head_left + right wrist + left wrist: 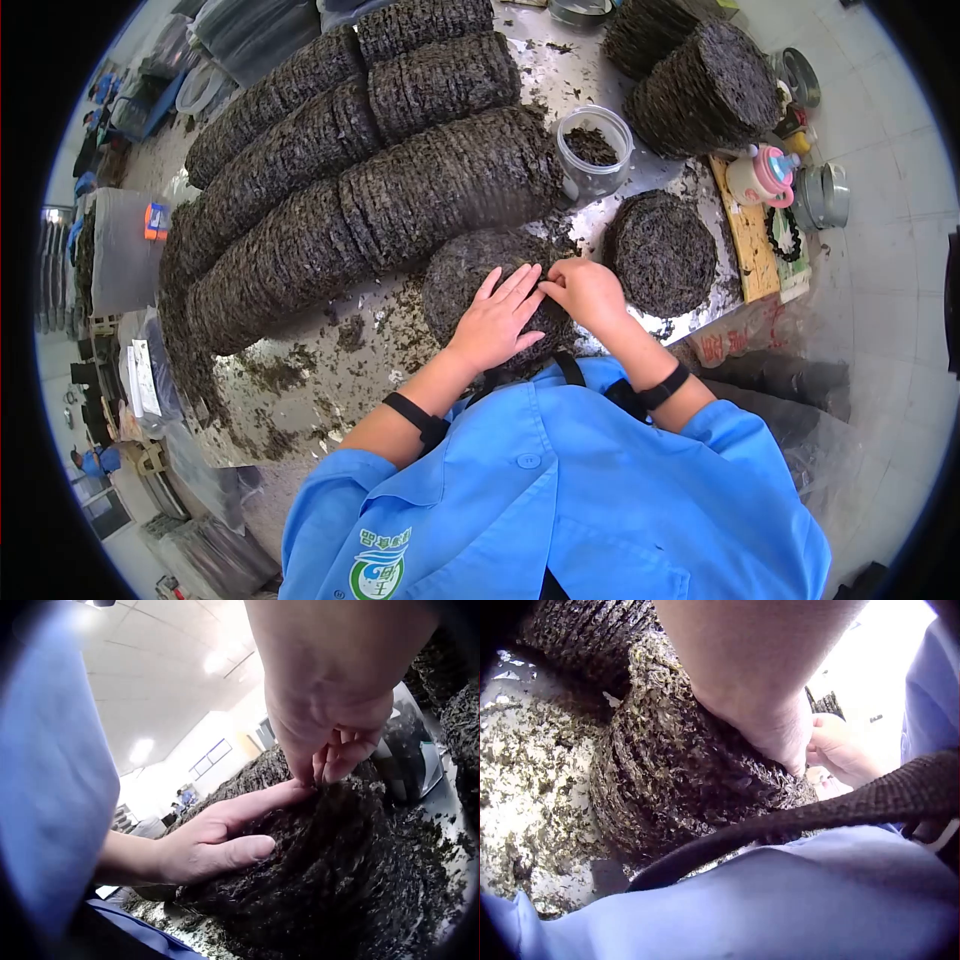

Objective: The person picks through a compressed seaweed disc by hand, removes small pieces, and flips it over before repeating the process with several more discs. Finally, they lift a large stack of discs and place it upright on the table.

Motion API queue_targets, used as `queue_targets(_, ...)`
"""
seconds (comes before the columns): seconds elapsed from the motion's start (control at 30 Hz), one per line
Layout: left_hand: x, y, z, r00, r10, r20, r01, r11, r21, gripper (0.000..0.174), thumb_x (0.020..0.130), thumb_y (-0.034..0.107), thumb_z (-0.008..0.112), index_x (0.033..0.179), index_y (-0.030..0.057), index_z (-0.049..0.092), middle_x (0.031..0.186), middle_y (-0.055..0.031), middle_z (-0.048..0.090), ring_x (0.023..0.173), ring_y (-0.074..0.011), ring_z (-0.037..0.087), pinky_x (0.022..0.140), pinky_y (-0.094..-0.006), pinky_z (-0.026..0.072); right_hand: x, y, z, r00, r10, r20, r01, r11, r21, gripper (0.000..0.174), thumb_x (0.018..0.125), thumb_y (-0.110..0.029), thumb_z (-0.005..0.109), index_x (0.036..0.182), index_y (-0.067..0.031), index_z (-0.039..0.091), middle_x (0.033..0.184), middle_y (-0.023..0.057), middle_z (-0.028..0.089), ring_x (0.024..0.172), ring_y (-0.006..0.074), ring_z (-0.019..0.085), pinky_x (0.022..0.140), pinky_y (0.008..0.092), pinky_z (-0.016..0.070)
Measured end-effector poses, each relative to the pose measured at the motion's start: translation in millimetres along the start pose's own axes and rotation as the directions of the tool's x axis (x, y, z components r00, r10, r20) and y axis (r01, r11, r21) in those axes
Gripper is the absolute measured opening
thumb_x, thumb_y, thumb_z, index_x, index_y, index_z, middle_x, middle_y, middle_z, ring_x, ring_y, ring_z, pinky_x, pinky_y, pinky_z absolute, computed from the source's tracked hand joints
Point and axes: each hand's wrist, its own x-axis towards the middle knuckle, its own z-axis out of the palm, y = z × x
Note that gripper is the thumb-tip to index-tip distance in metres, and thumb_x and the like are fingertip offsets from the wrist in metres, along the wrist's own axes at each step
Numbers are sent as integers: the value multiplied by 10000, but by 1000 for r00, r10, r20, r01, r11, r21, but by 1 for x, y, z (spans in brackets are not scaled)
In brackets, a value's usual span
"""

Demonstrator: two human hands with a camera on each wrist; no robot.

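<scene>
A round stack of dark dried seaweed cakes (452, 272) sits at the table's front edge, right before the person. Flat on top of it rests the left hand (497, 318), fingers straight and thumb spread. Beside those fingertips, the right hand (590, 292) has its thumb and fingertips drawn together, pinching a bit of seaweed at the surface. The right wrist view shows this pinch close against the left index fingertip; what lies between the fingers is mostly hidden. In the left wrist view, the layered side of the stack (667, 757) shows below the forearm.
A second round seaweed stack (660, 253) stands to the right. Behind is a clear plastic jar (600, 180) holding seaweed scraps. Long rows of seaweed cakes (400, 215) fill the left and back. A pink-lidded cup (760, 178) stands on a wooden board (738, 235). Loose flakes litter the metal table (320, 400).
</scene>
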Motion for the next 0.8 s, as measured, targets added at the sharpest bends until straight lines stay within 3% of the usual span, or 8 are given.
queue_targets(0.1,1,-1,-1,1000,-11,-11,11,1000,9,648,779,359,664,1306,57,439,1446,-129,320,1348,-261,287,1109,-459,188,7,3,16,996,15,-88,-11,999,46,160,753,-213,638,730,-56,630,767,137,634,726,313,624,640,418,495)
queue_targets(0.3,2,3,-1,1000,2,-27,-1,1000,19,660,775,350,670,1310,48,429,1443,-129,325,1346,-256,291,1110,-460,185,12,12,-1,997,71,-35,-71,997,4,137,733,-192,620,709,-57,616,755,143,631,721,329,618,646,426,491)
queue_targets(0.47,-2,-1,-16,999,-12,-52,3,984,-179,726,772,354,674,1348,28,375,1464,-144,283,1367,-293,244,1125,-454,164,47,7,-88,904,-25,-427,24,1000,-7,138,789,-201,630,778,-66,653,778,138,635,714,322,615,660,401,490)
queue_targets(0.53,-12,-4,-38,986,-55,-157,35,991,-126,747,762,343,681,1363,28,368,1453,-155,304,1352,-312,276,1122,-432,193,74,22,-119,905,-1,-425,-38,996,-85,148,810,-195,627,830,-52,655,814,139,640,750,305,619,696,379,488)
queue_targets(0.6,-34,-17,-58,941,-181,-286,144,979,-147,676,776,291,672,1343,35,407,1428,-150,354,1313,-318,345,1097,-432,252,79,29,-127,833,-61,-550,20,997,-81,153,819,-157,612,912,-40,646,841,133,641,796,288,621,723,361,482)
queue_targets(0.67,-63,-32,-67,798,-433,-419,344,898,-273,580,791,201,653,1306,32,448,1349,-153,444,1241,-303,432,1041,-415,336,61,25,-117,867,3,-498,41,996,78,194,831,-134,596,995,-36,631,900,133,643,825,273,624,748,340,478)
queue_targets(0.73,-98,-49,-55,626,-670,-400,535,741,-404,556,765,168,685,1260,20,480,1262,-137,506,1145,-300,498,970,-380,400,36,26,-88,960,57,-274,5,976,220,227,847,-136,583,1045,-31,622,945,150,640,839,250,633,754,325,479)
queue_targets(0.8,-117,-58,-35,593,-752,-286,559,641,-527,557,773,158,692,1263,7,475,1154,-129,561,1004,-244,565,859,-345,463,8,23,-58,987,117,-111,-80,952,296,269,848,-124,596,1090,-7,599,982,163,647,861,219,639,769,308,486)
